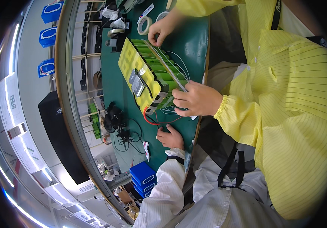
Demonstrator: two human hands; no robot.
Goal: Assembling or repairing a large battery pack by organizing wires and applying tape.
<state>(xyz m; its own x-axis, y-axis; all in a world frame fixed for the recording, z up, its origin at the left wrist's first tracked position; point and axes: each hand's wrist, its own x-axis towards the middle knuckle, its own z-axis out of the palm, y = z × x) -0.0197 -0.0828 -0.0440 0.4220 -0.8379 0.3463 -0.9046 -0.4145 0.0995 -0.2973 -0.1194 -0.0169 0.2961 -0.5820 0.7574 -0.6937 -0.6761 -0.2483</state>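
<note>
Your left grip point(171, 137) rests on the green surface point(193, 45), its fingers loosely bent; whether they pinch the black lead point(155, 123) that reaches their tips, you cannot tell from here. Your right grip is out of view, so its state cannot be told.

The battery pack point(155, 72) stands tilted on the surface just ahead of your left grip. Beyond and to the right of that grip, a co-worker's two hands are on the pack: the left hand point(197, 98) pinches the near end of a thin, pale strip point(171, 72), and the right hand point(163, 31) is at its far end.

As far as you can judge, the pack is well along: its green cells sit in rows, the yellow panel point(127, 57) covers one face, a grey module point(137, 84) lies on that panel, and a thick red lead point(146, 117) comes out towards your grip. What looks left is the cell side: the strip seems not yet settled along it, and the white wires point(180, 57) hang in loose loops.

Left of your grip lies a tangled black cable point(122, 133); behind it to the left are stacked blue packs point(142, 173).
</note>
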